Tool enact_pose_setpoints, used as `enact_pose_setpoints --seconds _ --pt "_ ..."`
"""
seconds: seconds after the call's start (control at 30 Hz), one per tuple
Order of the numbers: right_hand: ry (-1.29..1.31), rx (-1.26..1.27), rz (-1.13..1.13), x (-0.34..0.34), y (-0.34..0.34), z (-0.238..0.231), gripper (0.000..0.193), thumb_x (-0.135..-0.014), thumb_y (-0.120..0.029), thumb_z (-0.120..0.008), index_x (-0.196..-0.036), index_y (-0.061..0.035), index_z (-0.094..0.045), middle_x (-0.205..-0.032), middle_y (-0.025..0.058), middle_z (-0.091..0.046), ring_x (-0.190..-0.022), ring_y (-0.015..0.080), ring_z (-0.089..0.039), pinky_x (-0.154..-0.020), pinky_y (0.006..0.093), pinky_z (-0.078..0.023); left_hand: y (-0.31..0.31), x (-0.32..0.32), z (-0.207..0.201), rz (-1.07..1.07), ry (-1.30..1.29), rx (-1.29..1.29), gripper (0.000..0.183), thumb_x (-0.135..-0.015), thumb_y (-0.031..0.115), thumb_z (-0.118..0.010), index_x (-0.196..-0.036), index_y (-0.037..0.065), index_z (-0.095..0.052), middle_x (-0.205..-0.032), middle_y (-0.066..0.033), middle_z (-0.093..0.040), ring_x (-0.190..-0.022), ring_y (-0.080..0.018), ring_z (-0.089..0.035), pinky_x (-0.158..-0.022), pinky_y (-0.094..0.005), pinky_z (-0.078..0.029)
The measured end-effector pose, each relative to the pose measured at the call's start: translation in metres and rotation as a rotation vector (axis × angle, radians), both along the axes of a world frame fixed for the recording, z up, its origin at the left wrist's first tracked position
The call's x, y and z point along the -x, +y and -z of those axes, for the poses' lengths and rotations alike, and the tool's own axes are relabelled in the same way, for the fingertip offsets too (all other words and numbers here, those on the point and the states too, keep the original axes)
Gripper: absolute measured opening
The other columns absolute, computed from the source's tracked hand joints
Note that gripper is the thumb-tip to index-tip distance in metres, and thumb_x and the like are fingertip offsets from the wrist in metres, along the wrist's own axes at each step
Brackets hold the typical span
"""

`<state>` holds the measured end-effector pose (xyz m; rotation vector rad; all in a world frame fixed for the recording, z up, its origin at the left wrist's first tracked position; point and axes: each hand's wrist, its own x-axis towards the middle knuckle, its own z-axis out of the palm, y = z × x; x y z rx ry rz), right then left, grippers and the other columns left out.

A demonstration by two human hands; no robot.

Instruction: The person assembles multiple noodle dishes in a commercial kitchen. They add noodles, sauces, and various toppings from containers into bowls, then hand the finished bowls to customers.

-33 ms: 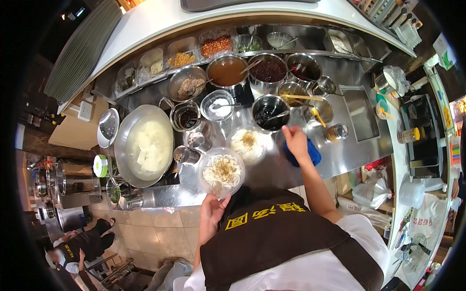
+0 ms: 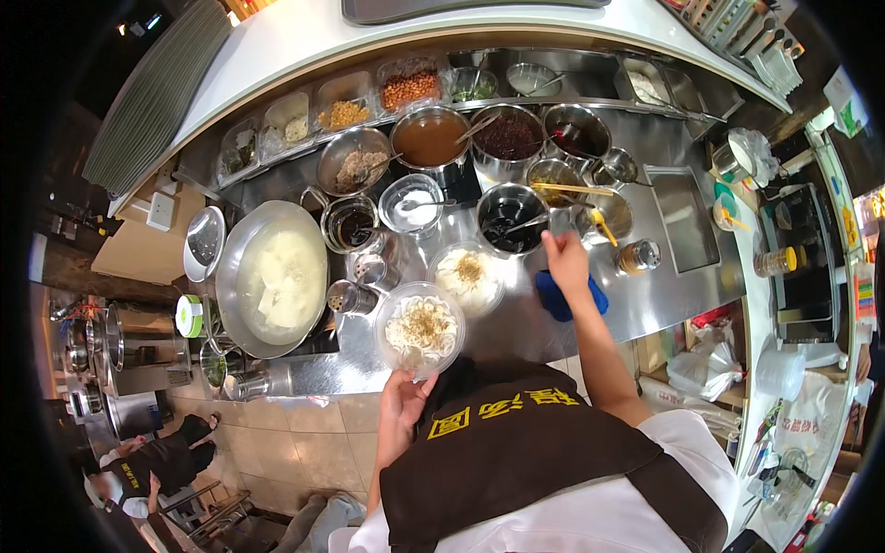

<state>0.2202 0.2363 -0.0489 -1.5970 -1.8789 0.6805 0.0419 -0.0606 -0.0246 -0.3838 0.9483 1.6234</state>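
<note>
My left hand (image 2: 404, 398) grips the near rim of a round clear plastic bowl (image 2: 381, 343), which holds pale, noodle-like strands topped with brown crumbs. Just beyond it on the steel counter stands a second clear bowl (image 2: 499, 300) of white food with the same crumbs. My right hand (image 2: 568, 263), fingers curled, hovers beside a steel pot (image 2: 483, 201) of black syrup. A spoon (image 2: 527, 223) leans in that pot, its handle end close to my fingertips; contact is unclear. Under my right wrist lies a blue cloth (image 2: 556, 300).
A wide pan (image 2: 241, 217) of pale liquid sits at left, near two shakers (image 2: 350, 297). Behind are pots of brown liquid (image 2: 430, 136) and dark red filling (image 2: 507, 138). A lidded jar (image 2: 639, 255) and a sunken steel basin (image 2: 684, 221) lie right. Another person (image 2: 143, 470) is at lower left.
My right hand has shifted slightly away from me and to the right, closer to the spoon's handle. My left hand and its bowl stay put.
</note>
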Motion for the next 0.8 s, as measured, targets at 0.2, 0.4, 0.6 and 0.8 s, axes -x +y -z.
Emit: enact_pose_setpoints --seconds 0.2,0.4,0.6,0.8 --pt "-0.266 -0.038 -0.124 0.014 0.073 0.012 0.029 -0.077 -0.033 -0.057 -0.075 -0.0048 -0.052 -0.073 0.0166 -0.059 -0.070 0.0354 -0.057 -0.060 0.0437 -0.045 0.023 -0.012 -0.004 -0.023 0.020 -0.003 0.046 -0.068 0.005 -0.050 -0.113 0.002 -0.044 -0.112 -0.0097 -0.051 -0.101 -0.0269 -0.050 -0.086 -0.0384 -0.045" --pt "-0.174 -0.143 -0.108 0.020 0.072 0.007 0.023 -0.075 -0.025 -0.060 -0.068 -0.0034 -0.054 -0.070 0.0172 -0.058 -0.067 0.0351 -0.056 -0.059 0.0427 -0.045 0.034 -0.022 -0.006 -0.103 0.023 -0.008 0.051 -0.067 0.003 -0.050 -0.117 0.000 -0.040 -0.113 -0.0111 -0.049 -0.102 -0.0276 -0.050 -0.088 -0.0385 -0.045" --pt "-0.277 -0.095 -0.189 0.015 0.089 -0.002 0.026 -0.076 -0.028 -0.059 -0.065 -0.0041 -0.057 -0.068 0.0170 -0.058 -0.066 0.0351 -0.057 -0.058 0.0429 -0.045 0.055 -0.024 -0.013 -0.112 0.052 -0.023 0.052 -0.066 0.002 -0.050 -0.117 0.000 -0.039 -0.114 -0.0118 -0.049 -0.103 -0.0279 -0.049 -0.088 -0.0394 -0.044" --pt "-0.341 0.038 -0.249 0.012 0.097 -0.003 0.026 -0.079 -0.031 -0.052 -0.073 -0.0069 -0.060 -0.073 0.0175 -0.060 -0.073 0.0363 -0.057 -0.065 0.0449 -0.045 0.071 -0.024 -0.015 -0.024 0.117 -0.003 0.055 -0.065 0.005 -0.051 -0.119 0.002 -0.037 -0.116 -0.0097 -0.046 -0.106 -0.0277 -0.047 -0.090 -0.0392 -0.043"
